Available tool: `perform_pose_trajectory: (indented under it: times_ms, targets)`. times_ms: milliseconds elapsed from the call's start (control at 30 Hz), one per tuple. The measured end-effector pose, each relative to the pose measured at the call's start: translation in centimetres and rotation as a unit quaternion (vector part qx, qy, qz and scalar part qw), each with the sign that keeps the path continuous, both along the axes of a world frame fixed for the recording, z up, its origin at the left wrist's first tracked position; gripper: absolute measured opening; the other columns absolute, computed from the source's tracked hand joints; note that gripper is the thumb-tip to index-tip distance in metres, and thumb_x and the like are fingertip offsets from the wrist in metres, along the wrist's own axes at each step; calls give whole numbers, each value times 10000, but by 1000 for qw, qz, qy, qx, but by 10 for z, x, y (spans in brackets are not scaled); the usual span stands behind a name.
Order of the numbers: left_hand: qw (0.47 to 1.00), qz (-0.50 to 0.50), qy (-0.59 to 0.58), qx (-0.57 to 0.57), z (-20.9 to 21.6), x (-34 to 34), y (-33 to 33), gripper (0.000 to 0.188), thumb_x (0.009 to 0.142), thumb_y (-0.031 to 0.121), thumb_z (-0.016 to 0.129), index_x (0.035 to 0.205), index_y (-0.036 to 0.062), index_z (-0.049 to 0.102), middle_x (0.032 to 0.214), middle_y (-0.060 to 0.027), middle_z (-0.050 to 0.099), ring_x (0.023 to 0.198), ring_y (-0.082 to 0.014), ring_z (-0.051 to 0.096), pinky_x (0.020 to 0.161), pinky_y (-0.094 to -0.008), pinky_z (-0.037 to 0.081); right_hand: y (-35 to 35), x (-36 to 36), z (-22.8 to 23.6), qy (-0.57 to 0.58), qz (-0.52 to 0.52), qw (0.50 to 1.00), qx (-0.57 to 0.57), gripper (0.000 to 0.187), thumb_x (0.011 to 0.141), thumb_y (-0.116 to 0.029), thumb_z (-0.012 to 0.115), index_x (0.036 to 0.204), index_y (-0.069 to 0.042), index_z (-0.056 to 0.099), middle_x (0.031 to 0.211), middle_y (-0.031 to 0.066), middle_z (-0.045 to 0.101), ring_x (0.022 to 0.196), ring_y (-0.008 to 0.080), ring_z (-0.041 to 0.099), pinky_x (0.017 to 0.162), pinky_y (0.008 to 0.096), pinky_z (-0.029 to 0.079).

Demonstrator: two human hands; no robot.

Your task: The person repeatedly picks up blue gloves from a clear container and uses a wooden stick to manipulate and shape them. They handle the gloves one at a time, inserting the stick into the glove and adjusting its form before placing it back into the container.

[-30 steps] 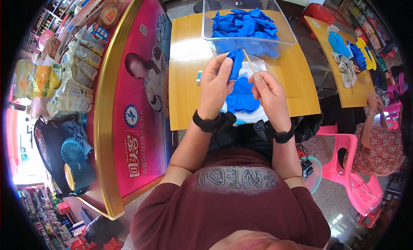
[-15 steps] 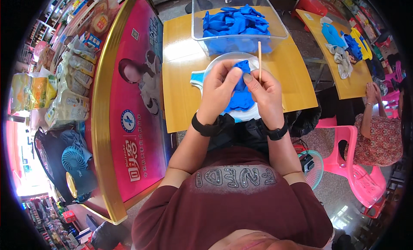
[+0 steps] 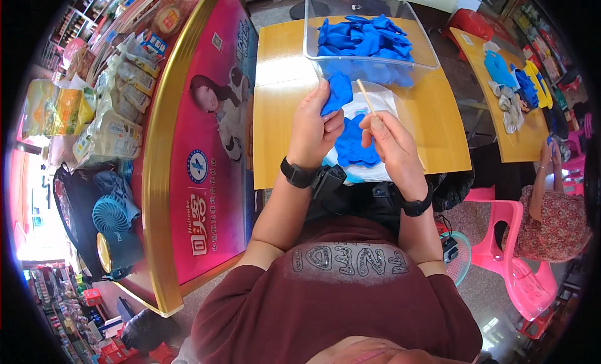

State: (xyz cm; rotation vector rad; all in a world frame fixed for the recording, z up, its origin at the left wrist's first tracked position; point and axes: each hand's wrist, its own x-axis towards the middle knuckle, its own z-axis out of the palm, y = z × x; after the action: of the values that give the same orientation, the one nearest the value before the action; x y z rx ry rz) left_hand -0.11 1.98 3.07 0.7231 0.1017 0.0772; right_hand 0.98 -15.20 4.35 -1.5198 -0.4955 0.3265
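My left hand (image 3: 316,129) pinches a small blue cloth piece (image 3: 339,92), held up above the table. My right hand (image 3: 395,145) grips a thin wooden stick (image 3: 365,96), its tip pointing up and left, apart from the blue piece. Below the hands, several more blue cloth pieces (image 3: 358,146) lie on a white round plate or lid (image 3: 382,101), partly hidden by my hands. Beyond them stands a clear plastic bin (image 3: 426,65) heaped with similar blue pieces (image 3: 366,38).
The yellow wooden table (image 3: 282,113) carries all this. A pink, gold-edged counter (image 3: 163,145) with packaged goods runs along the left. At right are a second table (image 3: 526,138) with coloured cloth pieces, a pink chair (image 3: 516,270) and another person (image 3: 554,223) seated.
My hands have moved apart. The blue piece, which both hands held, is now in my left hand alone, and the stick has tilted left in my right. The view has shifted slightly.
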Motion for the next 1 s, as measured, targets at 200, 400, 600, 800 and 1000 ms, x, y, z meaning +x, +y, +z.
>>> perform_pose_trajectory:
  times_ms: [200,400,600,800,1000]
  targets:
    - [995,-49,12,-90,-9,5,7,233,1019,327,452,857,162,478,548,59,308,443,-49,299,365,-201,192,2,2,-8,-47,18,996,-68,254,992,-229,480,970,-12,610,703,50,584,667,124,559,628,260,435]
    - [993,-40,24,-110,-10,5,10,254,1020,338,452,848,151,477,547,58,303,441,-52,286,367,-203,189,2,3,-11,-58,29,993,-96,257,992,-227,468,953,-18,611,675,49,576,636,131,560,595,273,434]
    - [997,42,-18,55,-2,2,-1,322,1030,359,419,841,114,508,564,51,354,449,-43,305,385,-196,219,2,3,-10,-53,22,992,-114,269,994,-234,461,942,-16,609,660,59,577,618,140,561,584,281,433]
    - [966,103,-27,235,-4,-2,-17,269,1003,274,517,874,65,628,651,42,534,481,-12,375,412,-194,249,2,6,-11,-55,-6,994,-96,279,994,-245,482,937,-4,612,657,65,579,616,136,558,581,278,432]
    - [932,131,-71,331,-4,-7,-23,240,952,231,614,817,40,666,629,68,518,541,-3,398,462,-186,288,1,7,-16,5,-67,998,10,247,985,-238,540,942,-9,626,678,-24,512,611,55,457,545,221,368]
